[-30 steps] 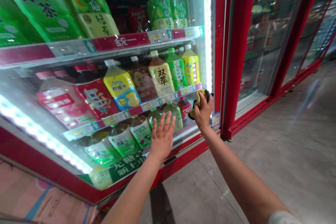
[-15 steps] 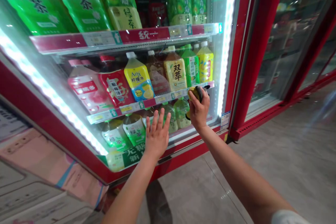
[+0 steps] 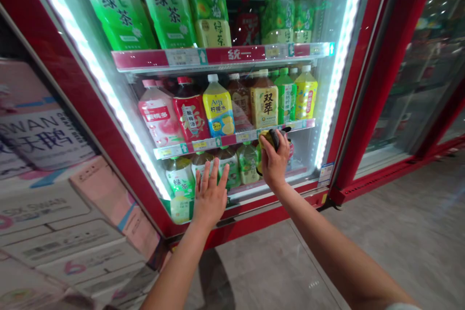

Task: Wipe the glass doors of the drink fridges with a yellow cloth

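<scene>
My right hand (image 3: 275,161) is closed on a bunched yellow-and-grey cleaning cloth (image 3: 268,141) with dark edging. It holds the cloth up at the glass door of a red-framed drinks fridge, near the front edge of the middle shelf (image 3: 250,135). To its left, my left hand (image 3: 210,198) is spread flat with its fingers apart, apparently resting on the glass. Behind it, seen through the door, stand green tea bottles (image 3: 180,179), partly covered by my fingers. Just above the cloth is a tan-labelled bottle (image 3: 264,101); a yellow-and-blue lemon drink bottle (image 3: 218,111) stands further left.
Stacked cartons (image 3: 72,232) reach up to the fridge's left side. Larger green bottles (image 3: 169,7) fill the upper shelf. A second red-framed fridge (image 3: 385,92) adjoins on the right. Grey tiled floor (image 3: 276,266) lies below the red bottom frame (image 3: 250,227).
The view has turned left, bringing more cartons into sight. Against the shelves, both hands have shifted somewhat left. The right hand keeps its hold on the cloth; the left stays spread.
</scene>
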Motion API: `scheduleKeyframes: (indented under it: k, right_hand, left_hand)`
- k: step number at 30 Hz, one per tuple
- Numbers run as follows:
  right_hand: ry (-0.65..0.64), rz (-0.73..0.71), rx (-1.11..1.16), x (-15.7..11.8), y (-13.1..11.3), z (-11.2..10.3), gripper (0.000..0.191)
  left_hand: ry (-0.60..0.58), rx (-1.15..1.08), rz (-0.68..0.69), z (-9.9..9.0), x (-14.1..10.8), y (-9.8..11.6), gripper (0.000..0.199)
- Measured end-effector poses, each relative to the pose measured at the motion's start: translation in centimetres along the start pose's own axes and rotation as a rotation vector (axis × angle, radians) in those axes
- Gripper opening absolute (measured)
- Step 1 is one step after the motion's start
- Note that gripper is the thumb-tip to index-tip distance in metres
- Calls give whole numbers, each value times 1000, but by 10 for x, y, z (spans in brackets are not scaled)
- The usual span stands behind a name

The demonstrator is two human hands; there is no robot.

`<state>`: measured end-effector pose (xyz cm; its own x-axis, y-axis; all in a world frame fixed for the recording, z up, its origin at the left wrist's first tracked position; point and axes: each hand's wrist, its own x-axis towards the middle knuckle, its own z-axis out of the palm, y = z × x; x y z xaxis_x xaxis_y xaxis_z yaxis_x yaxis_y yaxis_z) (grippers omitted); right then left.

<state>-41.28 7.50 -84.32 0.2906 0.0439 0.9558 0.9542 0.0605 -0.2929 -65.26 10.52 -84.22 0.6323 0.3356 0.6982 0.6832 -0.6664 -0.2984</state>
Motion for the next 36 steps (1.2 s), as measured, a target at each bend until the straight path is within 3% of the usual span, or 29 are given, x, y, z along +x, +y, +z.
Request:
scheduleKeyframes:
  k: [3, 6, 10, 14, 17, 20, 22, 24, 28, 32, 36]
  right_hand:
    - [-179, -193, -3, -14, -17, -3, 47]
    - [-254, -339, 8, -29, -5, -14, 48]
    - [-74, -153, 41, -24, 1, -11, 43]
    - [-31, -2, 47, -12, -48, 13, 49]
    - [-156, -93, 45, -21, -80, 19, 51]
    - [-257, -314, 68, -37, -78, 12, 46]
    - [-220, -379, 95, -39, -65, 8, 41]
    - [-113, -337, 142, -32, -59, 9, 36]
    - [13, -235, 226, -7, -83, 25, 39]
    - [-145, -378, 150, -14, -106, 30, 45]
    - [-318, -638, 68, -31, -85, 15, 46]
  left_hand:
    - [8, -3, -23, -2, -3, -7, 94]
    - [6, -14, -34, -5, -7, -14, 96]
    - [-9, -12, -51, -12, -14, -25, 97]
    - [-38, 4, -67, -19, -23, -36, 95]
    - [-34, 19, -70, -23, -30, -43, 93]
    - [-35, 24, -74, -23, -38, -50, 91]
    - [-48, 24, -82, -23, -44, -55, 90]
    - [-57, 28, -90, -23, -49, -61, 88]
    - [-48, 24, -98, -24, -58, -73, 85]
    - [-33, 14, -112, -25, -67, -83, 81]
    - [-46, 12, -132, -29, -75, -95, 81]
